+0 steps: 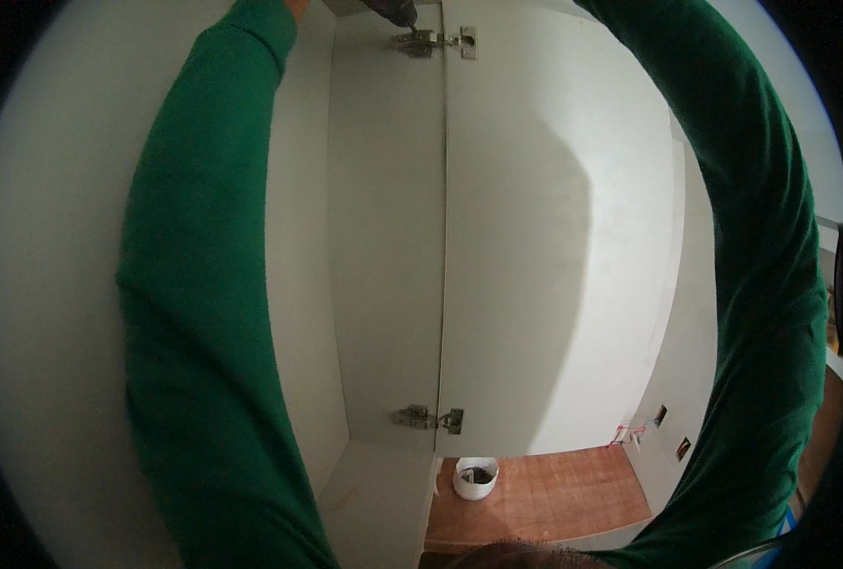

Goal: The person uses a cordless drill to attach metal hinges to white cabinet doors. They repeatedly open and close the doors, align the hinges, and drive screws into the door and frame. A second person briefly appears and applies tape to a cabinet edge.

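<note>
Both grips lie past the upper edge, so whether either is clenched or released can't be made out; only bare wrist shows at the end of the left sleeve (203,266), and the right sleeve (772,237) arches out at the upper right. Nearest them is a dark power tool (395,11), its holding hand hidden, with its bit angled down onto the upper hinge (424,44) – that meeting of bit and hinge looks like the relation that matters. The hinge's long axis runs crosswise, from the cabinet side panel (383,237) to the white door (535,237); it lies to the right of the left wrist, seemingly the nearer arm. Well below the grips, the lower hinge (453,421) spans the same seam. Farthest down, a white tub (475,486) stands on a reddish wooden surface (564,493).
</note>
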The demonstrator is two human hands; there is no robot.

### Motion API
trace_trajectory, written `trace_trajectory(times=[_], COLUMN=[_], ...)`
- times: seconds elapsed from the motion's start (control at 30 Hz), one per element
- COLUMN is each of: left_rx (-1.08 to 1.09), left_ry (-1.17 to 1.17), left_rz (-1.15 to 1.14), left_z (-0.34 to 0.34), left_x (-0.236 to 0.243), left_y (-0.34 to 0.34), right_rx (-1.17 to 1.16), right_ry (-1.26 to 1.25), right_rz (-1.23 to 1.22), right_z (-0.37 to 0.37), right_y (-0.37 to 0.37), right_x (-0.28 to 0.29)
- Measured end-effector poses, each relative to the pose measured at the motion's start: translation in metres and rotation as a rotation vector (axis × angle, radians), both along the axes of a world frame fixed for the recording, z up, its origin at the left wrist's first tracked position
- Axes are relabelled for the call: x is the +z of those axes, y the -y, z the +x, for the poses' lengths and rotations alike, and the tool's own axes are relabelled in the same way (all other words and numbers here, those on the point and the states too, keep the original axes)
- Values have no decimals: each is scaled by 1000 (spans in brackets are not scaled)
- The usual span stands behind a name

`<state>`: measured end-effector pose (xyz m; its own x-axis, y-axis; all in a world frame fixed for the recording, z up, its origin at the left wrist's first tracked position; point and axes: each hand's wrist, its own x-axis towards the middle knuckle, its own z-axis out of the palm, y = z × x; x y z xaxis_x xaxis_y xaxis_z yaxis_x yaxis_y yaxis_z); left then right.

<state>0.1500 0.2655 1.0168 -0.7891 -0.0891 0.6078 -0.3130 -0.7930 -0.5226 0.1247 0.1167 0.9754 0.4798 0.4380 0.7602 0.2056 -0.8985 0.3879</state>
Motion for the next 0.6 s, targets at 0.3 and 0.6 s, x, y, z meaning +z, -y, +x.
trace_trajectory(times=[0.3,0.6], left_rx=[35,16], left_ry=[26,-10], left_rz=[10,0], left_z=[1,1], left_x=[-2,-9], left_y=[-2,0], right_rx=[52,98], right_ry=[0,-59], right_rz=[-18,-16], right_z=[2,-9], right_y=[-2,5], right_x=[-2,-12])
